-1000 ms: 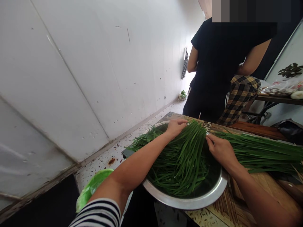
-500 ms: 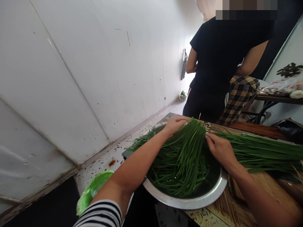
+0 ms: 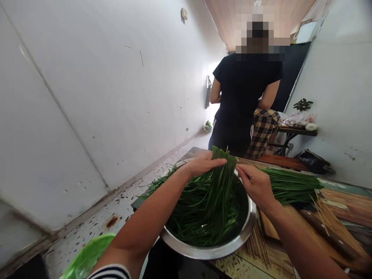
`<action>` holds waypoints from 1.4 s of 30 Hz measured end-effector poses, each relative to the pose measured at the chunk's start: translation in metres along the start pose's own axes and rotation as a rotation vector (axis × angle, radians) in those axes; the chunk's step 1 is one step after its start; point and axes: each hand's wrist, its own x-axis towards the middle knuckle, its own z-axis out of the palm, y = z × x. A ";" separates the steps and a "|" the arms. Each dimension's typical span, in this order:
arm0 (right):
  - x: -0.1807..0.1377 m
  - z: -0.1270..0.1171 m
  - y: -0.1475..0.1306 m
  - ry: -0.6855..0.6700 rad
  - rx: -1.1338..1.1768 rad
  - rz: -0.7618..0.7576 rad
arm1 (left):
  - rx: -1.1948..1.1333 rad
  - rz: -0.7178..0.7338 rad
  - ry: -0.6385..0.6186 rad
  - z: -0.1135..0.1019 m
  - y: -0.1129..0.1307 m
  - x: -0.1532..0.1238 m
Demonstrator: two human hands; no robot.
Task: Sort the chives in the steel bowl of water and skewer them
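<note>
A bunch of long, flat garlic chives (image 3: 222, 182) hangs upright over a metal bowl (image 3: 250, 219), its lower ends among more wet chives in the bowl. My left hand (image 3: 205, 162) grips the bunch near its top, thumb laid across the front of the leaves. At the bunch's right edge my right hand (image 3: 255, 182) is closed in a pinch; what lies between its fingertips is too small to make out. A thin pale tip shows just above the bunch. Thin bamboo skewers (image 3: 257, 242) lie to the right of the bowl.
More chives (image 3: 293, 186) lie on the table at right, near a cutting board (image 3: 269, 224) and a knife with a brown handle (image 3: 328, 232). A green-lined bin (image 3: 87, 257) stands at lower left. A person in black (image 3: 247, 97) stands beyond the table, back turned.
My left hand has closed around the top of the chives, thumb now in front, and the leaves are gathered tighter. My right hand stays pinched at their edge. The view has shifted right and up.
</note>
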 end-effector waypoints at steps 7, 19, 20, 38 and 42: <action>0.013 -0.015 -0.009 -0.134 -0.050 -0.033 | -0.153 -0.068 0.082 0.002 -0.004 0.000; 0.045 -0.039 -0.003 0.101 0.062 0.173 | -0.294 -0.242 -0.039 -0.017 -0.041 -0.002; 0.049 -0.042 -0.002 0.129 0.051 0.166 | -0.287 -0.262 -0.074 -0.017 -0.042 -0.002; 0.061 -0.119 0.031 0.248 -0.287 0.263 | 0.474 -0.541 0.014 -0.010 -0.053 0.004; 0.046 -0.108 0.050 0.240 -0.193 0.363 | 0.471 -0.539 0.001 -0.015 -0.065 0.005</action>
